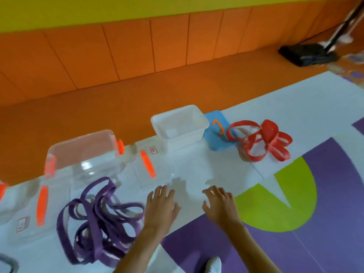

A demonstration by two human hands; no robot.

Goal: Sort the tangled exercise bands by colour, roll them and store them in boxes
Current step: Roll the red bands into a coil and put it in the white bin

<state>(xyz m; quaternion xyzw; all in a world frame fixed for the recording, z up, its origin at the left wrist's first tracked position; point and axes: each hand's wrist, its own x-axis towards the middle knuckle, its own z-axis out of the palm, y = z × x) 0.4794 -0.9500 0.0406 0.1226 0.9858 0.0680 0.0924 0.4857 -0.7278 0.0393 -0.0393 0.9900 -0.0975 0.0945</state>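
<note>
Left hand (161, 205): fingers spread and relaxed, holding nothing, over the white mat (295, 107); whether it touches the mat cannot be told.
Right hand (220, 203): also splayed and empty, at 3 o'clock of the left hand, apart from it.
Purple bands (98, 219): tangled heap on the mat at 9 o'clock of the left hand, just beside its wrist.
Red bands (262, 140): looped heap at 1 o'clock of the right hand, well apart.
White box (179, 123): lidless, at 12 o'clock of the hands.
Clear box (82, 152): orange latches, at 12 o'clock of the purple bands.
Blue lid (214, 133): between the white box and the red bands, one corner under the red heap.
Clear lid (149, 166): flat between the clear box and the left hand; edges hard to make out.
Grey band (7, 263): at the 7 o'clock corner, cut off by the frame.
Black stand base (307, 54): far off at 1 o'clock, blurred.
White shoe (213, 264): at 6 o'clock, cut off by the bottom edge.
</note>
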